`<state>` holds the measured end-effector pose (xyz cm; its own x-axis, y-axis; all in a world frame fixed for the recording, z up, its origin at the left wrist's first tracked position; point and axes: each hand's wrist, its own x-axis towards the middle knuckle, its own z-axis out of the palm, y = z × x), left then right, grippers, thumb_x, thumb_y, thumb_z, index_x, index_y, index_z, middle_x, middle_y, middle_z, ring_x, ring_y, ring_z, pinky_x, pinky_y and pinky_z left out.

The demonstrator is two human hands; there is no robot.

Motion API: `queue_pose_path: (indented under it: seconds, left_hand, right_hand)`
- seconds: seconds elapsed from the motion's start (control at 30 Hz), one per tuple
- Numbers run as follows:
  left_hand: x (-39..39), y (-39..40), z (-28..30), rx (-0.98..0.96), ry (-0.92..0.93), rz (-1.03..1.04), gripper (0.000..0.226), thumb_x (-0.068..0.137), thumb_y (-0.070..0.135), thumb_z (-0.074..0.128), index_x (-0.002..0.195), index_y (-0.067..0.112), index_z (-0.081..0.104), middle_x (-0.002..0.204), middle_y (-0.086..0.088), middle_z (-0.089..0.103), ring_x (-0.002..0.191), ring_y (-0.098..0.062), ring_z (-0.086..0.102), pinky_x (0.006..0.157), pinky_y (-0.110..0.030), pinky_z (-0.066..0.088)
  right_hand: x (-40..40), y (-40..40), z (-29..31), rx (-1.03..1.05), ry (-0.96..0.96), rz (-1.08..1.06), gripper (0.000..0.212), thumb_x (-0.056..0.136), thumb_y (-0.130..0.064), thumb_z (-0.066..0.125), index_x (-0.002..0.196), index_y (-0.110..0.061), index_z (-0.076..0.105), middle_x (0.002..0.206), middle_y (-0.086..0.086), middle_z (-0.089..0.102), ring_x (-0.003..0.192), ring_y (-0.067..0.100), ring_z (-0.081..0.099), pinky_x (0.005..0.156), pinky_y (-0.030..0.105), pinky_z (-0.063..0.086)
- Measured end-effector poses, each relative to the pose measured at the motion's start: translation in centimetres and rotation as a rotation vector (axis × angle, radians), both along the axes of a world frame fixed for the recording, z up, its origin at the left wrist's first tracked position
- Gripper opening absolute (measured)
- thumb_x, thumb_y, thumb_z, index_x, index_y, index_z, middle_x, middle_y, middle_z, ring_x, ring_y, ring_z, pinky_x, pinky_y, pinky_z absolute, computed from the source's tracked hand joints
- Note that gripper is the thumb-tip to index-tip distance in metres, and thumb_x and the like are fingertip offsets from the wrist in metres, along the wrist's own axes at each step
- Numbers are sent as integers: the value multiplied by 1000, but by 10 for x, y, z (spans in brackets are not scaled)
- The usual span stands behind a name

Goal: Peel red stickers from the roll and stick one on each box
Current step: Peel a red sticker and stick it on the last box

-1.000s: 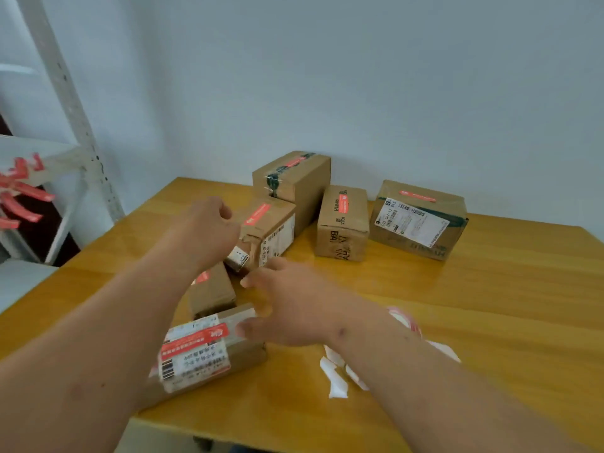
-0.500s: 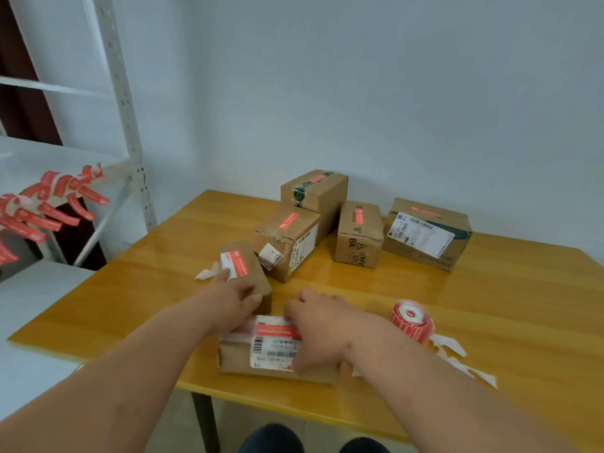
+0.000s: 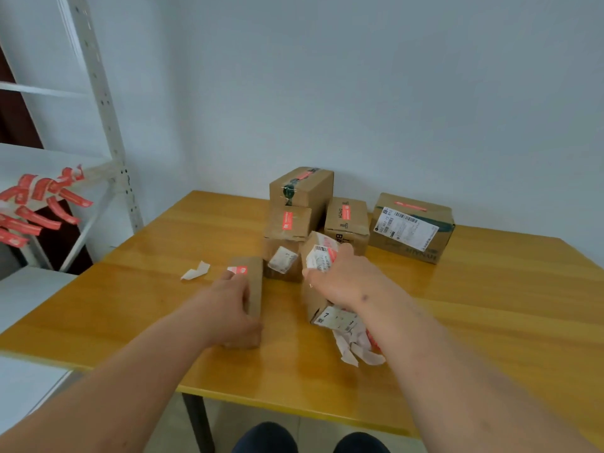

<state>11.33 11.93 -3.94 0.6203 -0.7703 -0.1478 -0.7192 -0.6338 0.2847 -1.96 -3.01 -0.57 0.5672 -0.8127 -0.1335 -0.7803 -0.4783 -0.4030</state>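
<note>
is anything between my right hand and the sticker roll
Yes. The right hand is wrapped around a labelled box, and that forearm lies over the spot near the paper scraps where a sliver of red, possibly the roll, peeks out. The left hand grips a small box.

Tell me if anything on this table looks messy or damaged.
Yes. White backing scraps lie loose beside the right hand's box, with another scrap left of the left hand's box. The middle box has a crumpled, torn top edge.
</note>
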Motion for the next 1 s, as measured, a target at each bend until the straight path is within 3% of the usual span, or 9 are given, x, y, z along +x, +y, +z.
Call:
queue_pose_path:
  seconds: [0.1, 0.2, 0.33, 0.43, 0.5, 0.57, 0.7, 0.83, 1.0]
  left_hand:
    - [-10, 1, 11, 76, 26, -103, 43, 71, 49, 72, 100, 26, 50, 103, 10, 42, 85, -10, 53, 71, -27, 48]
    - [-15, -6, 16, 81, 35, -116, 48, 68, 54, 74, 98, 27, 49, 101, 10, 41, 85, -11, 53, 71, -29, 47]
    - [-21, -28, 11, -21, 64, -152, 55, 73, 50, 71, 117, 27, 48, 115, 7, 39, 91, -16, 55, 70, -29, 50]
    - [-28, -45, 3, -57, 74, -191, 62, 74, 54, 70, 126, 30, 46, 119, 7, 39, 93, -14, 54, 68, -25, 45]
    - [-32, -55, -2, -77, 74, -209, 62, 74, 57, 70, 125, 31, 46, 120, 8, 39, 94, -13, 54, 71, -26, 46]
    - [-36, -63, -5, -100, 63, -225, 61, 73, 57, 71, 124, 32, 47, 123, 9, 39, 96, -13, 54, 74, -27, 49]
    - [-44, -75, -9, -117, 39, -308, 59, 74, 57, 71, 123, 33, 48, 125, 12, 36, 97, -13, 53, 74, -28, 47]
    - [-49, -81, -10, -89, 18, -432, 62, 76, 57, 70, 128, 34, 46, 129, 15, 33, 99, -12, 52, 76, -26, 47]
    - [-50, -92, -7, -68, 41, -518, 63, 79, 53, 70, 135, 37, 46, 137, 18, 30, 105, -11, 51, 79, -25, 47]
  right_hand:
    - [9, -5, -14, -36, 1, -51, 78, 84, -65, 47, 145, -26, 19, 131, 13, 43, 112, 32, 52, 82, 38, 47]
    - [12, -8, -23, -83, 40, -42, 78, 85, -64, 45, 146, -23, 19, 132, 14, 40, 116, 34, 49, 87, 41, 47]
    - [16, -15, -25, -90, 69, 36, 78, 83, -67, 46, 143, -20, 27, 135, 13, 35, 117, 33, 47, 91, 41, 45]
    - [14, -23, -23, -44, 125, 133, 68, 80, -57, 54, 136, -24, 34, 137, 10, 34, 119, 31, 43, 89, 38, 44]
    - [9, -29, -19, -48, 259, 204, 59, 83, -49, 54, 135, -25, 39, 137, 9, 35, 121, 31, 41, 91, 38, 41]
    - [4, -33, -13, -52, 386, 263, 52, 83, -45, 52, 130, -23, 46, 132, 8, 42, 116, 28, 42, 88, 37, 42]
    - [-1, -44, -1, -13, 483, 287, 47, 74, -35, 62, 117, -19, 56, 111, 5, 53, 94, 19, 54, 69, 28, 48]
    - [-6, -55, 6, -69, 605, 321, 50, 72, -33, 71, 118, -19, 57, 113, 6, 54, 97, 22, 55, 78, 33, 52]
    - [-13, -69, 5, -70, 616, 281, 47, 75, -25, 71, 120, -16, 58, 110, 6, 58, 90, 20, 59, 73, 30, 54]
